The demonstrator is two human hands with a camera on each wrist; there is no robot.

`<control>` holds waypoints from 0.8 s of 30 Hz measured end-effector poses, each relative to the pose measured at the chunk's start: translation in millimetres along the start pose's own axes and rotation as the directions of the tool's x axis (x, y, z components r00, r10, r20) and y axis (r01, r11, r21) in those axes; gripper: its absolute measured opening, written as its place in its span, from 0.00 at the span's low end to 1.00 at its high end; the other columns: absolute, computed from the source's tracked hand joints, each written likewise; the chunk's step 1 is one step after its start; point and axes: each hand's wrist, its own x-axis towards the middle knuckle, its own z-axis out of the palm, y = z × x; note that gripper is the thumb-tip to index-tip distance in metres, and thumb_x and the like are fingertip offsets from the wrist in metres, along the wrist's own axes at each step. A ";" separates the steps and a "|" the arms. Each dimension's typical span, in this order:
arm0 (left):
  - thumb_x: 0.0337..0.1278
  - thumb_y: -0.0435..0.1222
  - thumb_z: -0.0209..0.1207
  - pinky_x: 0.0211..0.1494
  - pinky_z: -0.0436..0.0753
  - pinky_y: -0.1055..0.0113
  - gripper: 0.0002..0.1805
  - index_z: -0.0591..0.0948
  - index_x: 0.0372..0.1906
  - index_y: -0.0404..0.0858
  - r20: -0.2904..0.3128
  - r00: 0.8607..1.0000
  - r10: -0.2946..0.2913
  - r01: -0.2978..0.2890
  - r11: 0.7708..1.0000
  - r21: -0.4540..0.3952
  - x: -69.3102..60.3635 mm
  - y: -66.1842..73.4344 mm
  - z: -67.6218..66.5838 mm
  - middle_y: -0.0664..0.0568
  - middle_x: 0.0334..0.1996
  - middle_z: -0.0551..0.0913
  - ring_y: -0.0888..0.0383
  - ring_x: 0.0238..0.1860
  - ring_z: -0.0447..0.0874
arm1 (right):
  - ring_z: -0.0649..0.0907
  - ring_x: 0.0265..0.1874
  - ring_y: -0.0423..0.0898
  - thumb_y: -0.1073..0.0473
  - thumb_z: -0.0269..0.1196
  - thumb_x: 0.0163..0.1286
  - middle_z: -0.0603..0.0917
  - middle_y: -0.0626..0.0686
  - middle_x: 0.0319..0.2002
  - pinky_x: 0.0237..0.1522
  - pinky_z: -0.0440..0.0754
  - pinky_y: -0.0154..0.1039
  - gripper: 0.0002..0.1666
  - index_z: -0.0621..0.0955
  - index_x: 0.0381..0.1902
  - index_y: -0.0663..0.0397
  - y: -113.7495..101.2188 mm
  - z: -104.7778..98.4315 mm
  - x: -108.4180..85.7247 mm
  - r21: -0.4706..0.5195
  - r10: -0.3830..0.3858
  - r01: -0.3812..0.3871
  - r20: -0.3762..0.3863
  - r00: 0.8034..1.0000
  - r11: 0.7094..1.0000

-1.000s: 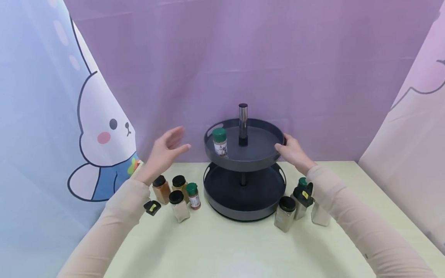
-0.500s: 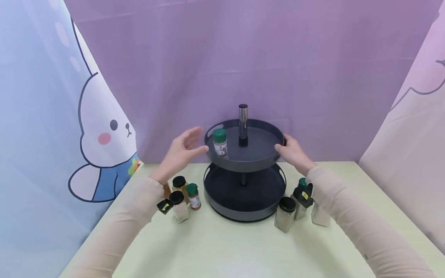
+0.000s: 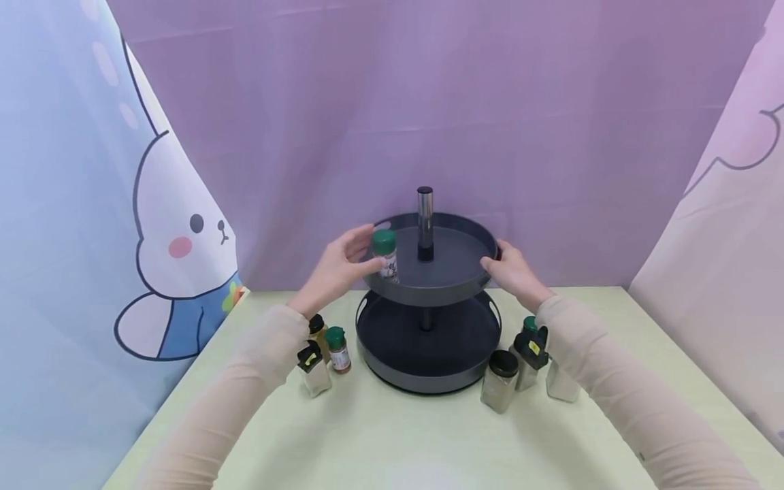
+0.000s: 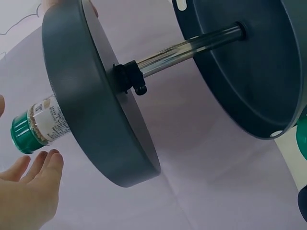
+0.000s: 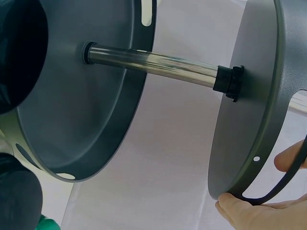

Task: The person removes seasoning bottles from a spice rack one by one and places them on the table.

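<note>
A two-tier turntable rack stands on the table, its dark grey upper tray (image 3: 453,255) above a wider-looking lower tray (image 3: 425,357). Near the upper tray's left rim stands a spice bottle (image 3: 384,241) with a green cap and a printed label. My left hand (image 3: 335,271) is spread beside this bottle, thumb in front of it in the head view. In the left wrist view, a gap shows between the fingers (image 4: 48,167) and the bottle (image 4: 48,119). At the right, my right hand (image 3: 513,273) grips the upper tray's rim at its handle cutout; its thumb (image 5: 288,157) shows through the opening.
Left of the rack are a small green-capped bottle (image 3: 339,350), a pale black-lidded jar (image 3: 316,381) and a yellowish jar (image 3: 317,333), partly behind my sleeve. On the right stand a black-lidded jar (image 3: 499,388), a green-capped bottle (image 3: 530,324) and another pale jar (image 3: 562,382).
My left hand has moved right, from beyond the rack's left side to the green-capped bottle. The right hand keeps its grip on the rim, and the trays look unmoved.
</note>
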 end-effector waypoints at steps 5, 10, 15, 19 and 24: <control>0.53 0.43 0.62 0.67 0.66 0.64 0.38 0.60 0.68 0.49 -0.008 1.000 -0.022 0.023 1.000 0.019 6.3 -0.1 4.2 0.52 0.67 0.63 0.56 0.67 0.62 | 0.59 0.67 0.58 0.59 0.44 0.70 0.57 0.66 0.68 0.67 0.60 0.52 0.37 0.45 0.71 0.64 0.6 0.0 0.7 0.001 0.001 -0.001 0.004 1.000 1.000; 0.53 0.43 0.62 0.64 0.71 0.62 0.36 0.61 0.67 0.52 -0.022 0.999 -0.033 0.034 0.999 0.019 12.3 -0.8 8.8 0.52 0.64 0.68 0.56 0.64 0.67 | 0.59 0.67 0.58 0.58 0.44 0.70 0.57 0.65 0.68 0.67 0.61 0.52 0.37 0.44 0.71 0.64 1.0 -0.1 1.0 0.011 0.001 -0.002 0.003 1.000 1.000; 0.54 0.39 0.61 0.56 0.78 0.61 0.33 0.64 0.66 0.51 -0.029 1.000 -0.008 0.008 1.000 -0.008 17.1 -1.7 14.1 0.50 0.57 0.75 0.56 0.56 0.76 | 0.59 0.67 0.57 0.59 0.43 0.70 0.57 0.65 0.68 0.67 0.61 0.52 0.37 0.45 0.71 0.63 1.4 0.0 0.4 0.025 0.000 0.000 0.006 1.000 1.000; 0.55 0.36 0.60 0.53 0.79 0.61 0.32 0.64 0.65 0.51 -0.026 1.000 -0.002 0.002 1.000 -0.028 19.2 -3.8 17.0 0.50 0.56 0.76 0.56 0.54 0.77 | 0.60 0.67 0.57 0.59 0.44 0.70 0.58 0.65 0.68 0.67 0.61 0.52 0.36 0.45 0.71 0.63 1.5 0.0 0.2 0.033 -0.003 0.002 0.005 1.000 0.999; 0.56 0.35 0.59 0.53 0.79 0.61 0.31 0.64 0.65 0.51 -0.023 1.000 0.012 -0.013 0.999 -0.038 20.2 -6.8 17.4 0.50 0.56 0.76 0.56 0.54 0.77 | 0.61 0.67 0.57 0.59 0.44 0.70 0.59 0.65 0.67 0.66 0.62 0.52 0.36 0.46 0.71 0.63 1.4 0.6 0.3 0.035 -0.004 0.004 0.002 1.000 0.999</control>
